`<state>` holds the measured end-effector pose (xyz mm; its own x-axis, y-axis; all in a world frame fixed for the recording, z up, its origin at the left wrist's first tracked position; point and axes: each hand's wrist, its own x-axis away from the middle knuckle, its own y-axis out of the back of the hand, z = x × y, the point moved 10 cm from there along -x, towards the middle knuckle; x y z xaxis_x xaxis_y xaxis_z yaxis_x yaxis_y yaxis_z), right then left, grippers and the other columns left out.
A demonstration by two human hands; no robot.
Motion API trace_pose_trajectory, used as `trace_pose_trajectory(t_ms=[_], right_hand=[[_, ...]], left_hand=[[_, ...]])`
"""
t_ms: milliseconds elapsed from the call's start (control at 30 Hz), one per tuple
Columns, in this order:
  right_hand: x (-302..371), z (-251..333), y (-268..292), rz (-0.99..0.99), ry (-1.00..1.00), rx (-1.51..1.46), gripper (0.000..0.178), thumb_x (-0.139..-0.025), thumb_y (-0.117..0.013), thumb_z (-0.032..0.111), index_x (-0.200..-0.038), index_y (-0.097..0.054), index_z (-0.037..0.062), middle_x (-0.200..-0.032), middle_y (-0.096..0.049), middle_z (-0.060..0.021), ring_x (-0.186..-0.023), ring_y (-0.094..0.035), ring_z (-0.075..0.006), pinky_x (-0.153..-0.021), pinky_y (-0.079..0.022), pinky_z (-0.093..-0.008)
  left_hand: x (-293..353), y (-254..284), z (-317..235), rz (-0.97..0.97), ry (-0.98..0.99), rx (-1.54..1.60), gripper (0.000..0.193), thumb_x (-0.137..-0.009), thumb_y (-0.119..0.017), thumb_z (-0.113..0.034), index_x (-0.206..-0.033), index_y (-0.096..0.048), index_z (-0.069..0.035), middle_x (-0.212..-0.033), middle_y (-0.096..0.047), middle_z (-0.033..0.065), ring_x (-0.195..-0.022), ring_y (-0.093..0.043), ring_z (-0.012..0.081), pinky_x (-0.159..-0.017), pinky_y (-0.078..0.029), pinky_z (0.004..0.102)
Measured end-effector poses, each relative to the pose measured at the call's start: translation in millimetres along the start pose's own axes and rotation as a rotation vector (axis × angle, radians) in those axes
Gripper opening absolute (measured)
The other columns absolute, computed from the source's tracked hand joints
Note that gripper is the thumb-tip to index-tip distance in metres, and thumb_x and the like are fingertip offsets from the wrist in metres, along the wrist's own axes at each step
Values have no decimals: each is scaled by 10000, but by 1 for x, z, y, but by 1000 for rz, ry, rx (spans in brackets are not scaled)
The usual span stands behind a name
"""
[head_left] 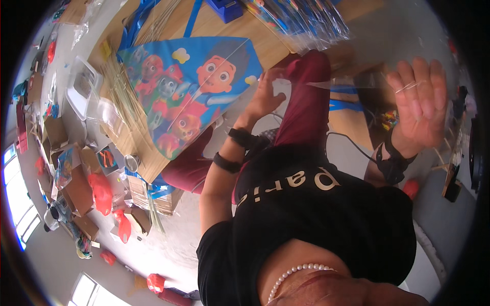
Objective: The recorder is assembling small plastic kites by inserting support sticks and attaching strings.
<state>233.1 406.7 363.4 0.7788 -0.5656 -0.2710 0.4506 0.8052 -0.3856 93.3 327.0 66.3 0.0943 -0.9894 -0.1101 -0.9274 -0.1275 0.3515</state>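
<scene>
A blue kite sheet (224, 76) printed with cartoon characters lies on the wooden table, a thin rod running along its middle. My left hand (266, 97) is at the kite's right edge, thumb apart from the outstretched fingers, beside my raised knee. Up on the right, my right hand (419, 99) has its fingers folded towards the palm. A whitish thread (410, 86) crosses those fingers. Between my two hands stretches a see-through plastic strip (339, 84); its end at my right hand seems held there, though the exact grip is hard to make out.
Thin pale sticks (120, 84) lie along the table's (145, 162) left side. A blue holder (224, 9) and plastic-wrapped colourful packages (301, 20) are at the far side. A white plastic basket (81, 89) stands left, with cardboard boxes (76, 188) and red bags (100, 193) on the floor.
</scene>
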Motion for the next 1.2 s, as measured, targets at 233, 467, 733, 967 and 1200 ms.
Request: trace_pose_trajectory(t_ms=[233, 467, 733, 967, 1200], right_hand=[[13, 9, 0, -42, 16, 59, 345, -817, -766, 118, -897, -438, 193, -817, -485, 74, -787, -402, -77, -796, -291, -289], [45, 18, 25, -138, 6, 73, 316, -867, -725, 138, -889, -413, 187, -801, -453, 63, -798, -382, -85, -803, -297, -306], [106, 43, 79, -567, 94, 343, 291, -985, -612, 248, -1101, -441, 43, -896, -393, -21, -866, -402, -151, -1049, -342, -450], [137, 56, 150, -732, 208, 198, 307, -1000, -507, 137, -1214, -412, -61, -995, -402, -66, -1023, -464, -226, -1161, -265, -481], [140, 62, 158, -383, 223, -104, 289, -972, -526, 122, -1196, -446, -43, -1050, -444, -75, -1085, -466, -229, -1169, -254, -484]], left_hand=[[24, -31, 61, -82, 510, 1373, 452, -985, -469, -187, -1396, -406, -10, -1262, -592, 212, -1155, -619, 343, -1002, -501, 440], [14, -27, 66, -224, 508, 1513, 384, -978, -479, -200, -1278, -548, 29, -1159, -660, 168, -1106, -640, 319, -1001, -500, 461], [8, 0, 61, -376, 443, 1170, 338, -967, -588, -68, -1296, -526, -23, -1165, -629, 113, -1035, -635, 198, -927, -535, 345], [-8, 15, 32, -295, 152, 1003, 185, -944, -602, 32, -1114, -626, -37, -1133, -639, 63, -991, -628, 150, -873, -521, 295], [-27, -32, 27, -41, 334, 779, 206, -969, -607, -62, -1174, -631, -53, -1135, -662, 56, -1011, -638, 158, -911, -516, 319]])
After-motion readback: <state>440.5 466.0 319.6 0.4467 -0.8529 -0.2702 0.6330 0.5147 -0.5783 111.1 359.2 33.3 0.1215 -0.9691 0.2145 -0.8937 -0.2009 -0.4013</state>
